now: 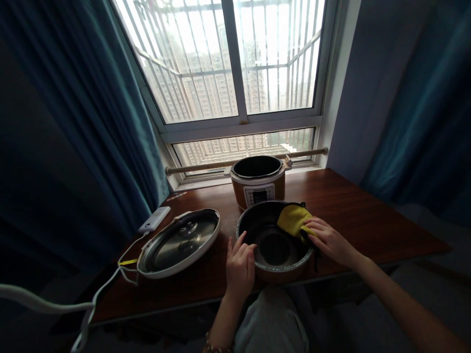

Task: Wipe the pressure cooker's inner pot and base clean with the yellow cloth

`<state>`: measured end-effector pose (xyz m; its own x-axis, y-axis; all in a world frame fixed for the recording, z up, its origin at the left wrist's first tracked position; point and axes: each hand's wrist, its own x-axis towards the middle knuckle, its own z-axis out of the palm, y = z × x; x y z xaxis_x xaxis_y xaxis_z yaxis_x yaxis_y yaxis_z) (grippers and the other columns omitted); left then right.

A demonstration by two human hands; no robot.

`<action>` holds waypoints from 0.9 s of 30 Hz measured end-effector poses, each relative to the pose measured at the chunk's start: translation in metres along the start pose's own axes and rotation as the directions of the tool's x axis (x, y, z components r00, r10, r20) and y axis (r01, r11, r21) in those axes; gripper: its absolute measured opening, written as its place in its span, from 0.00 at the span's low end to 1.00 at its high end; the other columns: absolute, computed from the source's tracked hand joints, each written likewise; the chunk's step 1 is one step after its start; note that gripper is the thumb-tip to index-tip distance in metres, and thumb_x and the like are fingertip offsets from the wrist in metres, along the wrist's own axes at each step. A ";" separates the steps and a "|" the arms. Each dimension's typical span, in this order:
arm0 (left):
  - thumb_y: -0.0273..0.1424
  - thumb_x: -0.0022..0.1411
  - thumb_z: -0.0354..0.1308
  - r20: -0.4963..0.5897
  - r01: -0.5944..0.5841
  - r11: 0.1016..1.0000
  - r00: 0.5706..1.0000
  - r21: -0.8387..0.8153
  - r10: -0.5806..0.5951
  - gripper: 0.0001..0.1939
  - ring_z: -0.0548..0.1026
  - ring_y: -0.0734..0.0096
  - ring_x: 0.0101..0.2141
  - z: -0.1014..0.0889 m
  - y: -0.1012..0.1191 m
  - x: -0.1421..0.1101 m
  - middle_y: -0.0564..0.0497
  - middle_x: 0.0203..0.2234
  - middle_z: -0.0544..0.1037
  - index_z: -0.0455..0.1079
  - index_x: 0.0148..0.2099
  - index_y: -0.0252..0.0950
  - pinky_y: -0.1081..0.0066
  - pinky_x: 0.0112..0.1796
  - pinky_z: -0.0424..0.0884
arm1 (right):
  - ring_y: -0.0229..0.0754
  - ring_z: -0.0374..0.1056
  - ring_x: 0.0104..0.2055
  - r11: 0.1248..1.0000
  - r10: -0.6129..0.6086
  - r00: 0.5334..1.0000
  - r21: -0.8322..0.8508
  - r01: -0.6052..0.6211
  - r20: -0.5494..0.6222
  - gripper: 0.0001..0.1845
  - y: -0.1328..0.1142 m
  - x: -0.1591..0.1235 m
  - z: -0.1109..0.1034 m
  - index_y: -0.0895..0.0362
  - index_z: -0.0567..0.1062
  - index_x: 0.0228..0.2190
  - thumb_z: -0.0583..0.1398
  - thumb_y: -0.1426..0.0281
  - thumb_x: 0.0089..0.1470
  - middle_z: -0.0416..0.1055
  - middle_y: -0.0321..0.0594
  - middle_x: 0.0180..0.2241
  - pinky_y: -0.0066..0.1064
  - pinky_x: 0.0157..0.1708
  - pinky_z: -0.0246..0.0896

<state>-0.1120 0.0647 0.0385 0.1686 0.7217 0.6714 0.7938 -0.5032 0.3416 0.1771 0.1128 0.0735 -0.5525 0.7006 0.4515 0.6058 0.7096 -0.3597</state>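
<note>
Right hand: pressed on a yellow cloth, fingers closed over its lower edge, holding it against the inside right wall of the inner pot. Left hand: fingers bent over the pot's near-left rim, touching it and steadying it; no full grasp visible. Beaded bracelet on left wrist, partly out of view.

Inner pot: dark, round, upright on the tabletop at its near edge, directly between the 2 hands. Cloth half inside the pot, half draped over the right rim. Pot bottom and left wall uncovered by cloth; cleanliness of those surfaces not determinable in this light.

Progress, as a judgement: wiping of the pot interior under way. Already done: lid off, inner pot lifted out of the cooker. Remaining: rest of the pot interior, then reassembly. Wiped portion not distinguishable from unwiped.

Surroundings: cooker body, copper-coloured with a front control panel, just behind the pot, apparently empty. Cooker lid lying underside up, left of the pot, apart from it. White power bank further left, white cable trailing off the tabletop's left end. Window with outside bars behind; wooden rod across the sill; blue curtains on both sides.
</note>
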 end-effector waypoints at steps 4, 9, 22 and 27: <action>0.23 0.63 0.40 -0.013 0.031 1.000 0.999 0.003 -0.031 0.15 0.61 0.64 0.56 0.002 0.003 -0.001 0.51 0.32 0.75 0.68 0.40 0.37 0.50 0.57 0.47 | 0.44 0.55 0.57 0.996 0.091 0.982 0.021 -0.089 -0.167 0.18 0.003 -0.009 0.020 0.57 0.69 0.47 0.48 0.67 0.59 0.67 0.45 0.49 0.44 0.58 0.50; 0.23 0.63 0.40 -0.026 0.044 0.999 0.999 0.004 -0.044 0.15 0.61 0.63 0.56 0.003 0.004 -0.002 0.51 0.31 0.75 0.68 0.39 0.37 0.49 0.57 0.46 | 0.47 0.56 0.57 0.976 0.211 0.914 0.026 -0.216 -0.346 0.17 -0.020 -0.014 0.039 0.58 0.70 0.45 0.47 0.67 0.59 0.67 0.48 0.48 0.46 0.55 0.54; 0.23 0.63 0.38 -0.051 0.070 0.998 0.996 0.002 -0.070 0.16 0.62 0.63 0.55 0.005 0.009 0.000 0.51 0.31 0.75 0.68 0.37 0.36 0.49 0.57 0.44 | 0.41 0.65 0.31 0.927 0.308 0.951 -0.230 -0.296 0.015 0.21 -0.112 0.015 0.045 0.59 0.71 0.20 0.46 0.70 0.60 0.70 0.42 0.23 0.36 0.39 0.52; 0.23 0.63 0.38 -0.064 0.068 0.998 0.996 -0.017 -0.069 0.16 0.62 0.62 0.55 0.006 0.007 -0.004 0.50 0.30 0.74 0.67 0.37 0.36 0.48 0.57 0.43 | 0.41 0.65 0.34 0.924 0.355 0.934 -0.159 -0.347 0.026 0.16 -0.150 0.034 0.067 0.59 0.74 0.28 0.48 0.71 0.58 0.72 0.42 0.30 0.33 0.38 0.51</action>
<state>-0.1038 0.0615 0.0345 0.0756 0.7224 0.6873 0.7934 -0.4611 0.3974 0.0295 0.0348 0.0883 -0.3160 0.9086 0.2731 0.8425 0.4011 -0.3596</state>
